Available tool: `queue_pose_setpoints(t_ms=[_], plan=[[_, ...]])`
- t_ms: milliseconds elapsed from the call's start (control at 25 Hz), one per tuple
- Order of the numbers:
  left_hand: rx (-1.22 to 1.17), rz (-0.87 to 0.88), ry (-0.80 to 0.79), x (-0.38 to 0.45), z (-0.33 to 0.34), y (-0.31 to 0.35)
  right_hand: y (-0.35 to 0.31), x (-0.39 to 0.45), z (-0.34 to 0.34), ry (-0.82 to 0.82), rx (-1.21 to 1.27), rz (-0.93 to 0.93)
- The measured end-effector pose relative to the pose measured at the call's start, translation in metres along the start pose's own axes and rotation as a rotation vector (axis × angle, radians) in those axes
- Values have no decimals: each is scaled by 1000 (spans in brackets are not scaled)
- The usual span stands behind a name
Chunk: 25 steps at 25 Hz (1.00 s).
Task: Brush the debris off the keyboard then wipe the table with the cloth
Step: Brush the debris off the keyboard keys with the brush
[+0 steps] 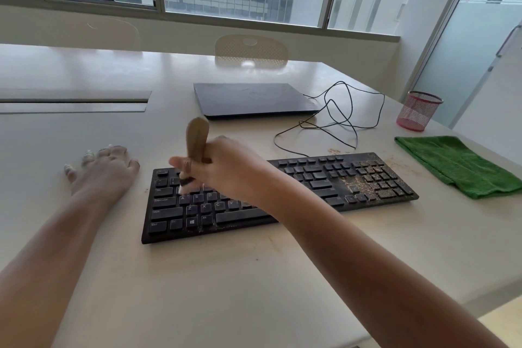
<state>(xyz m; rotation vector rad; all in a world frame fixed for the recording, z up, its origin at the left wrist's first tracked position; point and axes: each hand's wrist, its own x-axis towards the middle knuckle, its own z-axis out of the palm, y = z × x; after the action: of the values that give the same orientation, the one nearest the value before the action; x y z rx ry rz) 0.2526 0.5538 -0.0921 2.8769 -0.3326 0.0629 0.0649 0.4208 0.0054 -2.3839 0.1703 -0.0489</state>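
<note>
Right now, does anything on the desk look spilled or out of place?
Yes. Brown debris is spilled thickly over the keyboard's number-pad end and onto the table beside it, near the cloth. The right hand holds the brush at the opposite, left end. The cable lies in loose loops.

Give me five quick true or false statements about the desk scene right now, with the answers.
1. The right hand grips the brush over the keyboard. True.
2. The green cloth lies left of the keyboard. False: it lies to the right.
3. Debris sits mostly on the number pad end. True.
4. The left hand holds the cloth. False: it rests flat on the table.
5. The laptop is open. False: it is closed.
</note>
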Motion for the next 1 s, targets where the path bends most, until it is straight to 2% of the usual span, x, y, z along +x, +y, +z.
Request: queue_pose_setpoints(t_ms=[120,280,440,560,760,920,1000], plan=[[5,-4,0,0,0,1,3,-1,7,1,-107,-13],[9,-3,0,0,0,0,-3,-1,4,-38,27,24],[7,1,0,0,-1,1,-1,1,6,-15,-83,-2],[3,1,2,0,0,1,-4,-4,5,-47,-15,39],[5,2,6,0,-1,1,-2,-7,9,-19,-122,-41],[12,1,4,0,0,0,-4,-13,4,-34,32,-30],[7,-3,8,1,0,0,-3,-9,5,7,-88,-97]])
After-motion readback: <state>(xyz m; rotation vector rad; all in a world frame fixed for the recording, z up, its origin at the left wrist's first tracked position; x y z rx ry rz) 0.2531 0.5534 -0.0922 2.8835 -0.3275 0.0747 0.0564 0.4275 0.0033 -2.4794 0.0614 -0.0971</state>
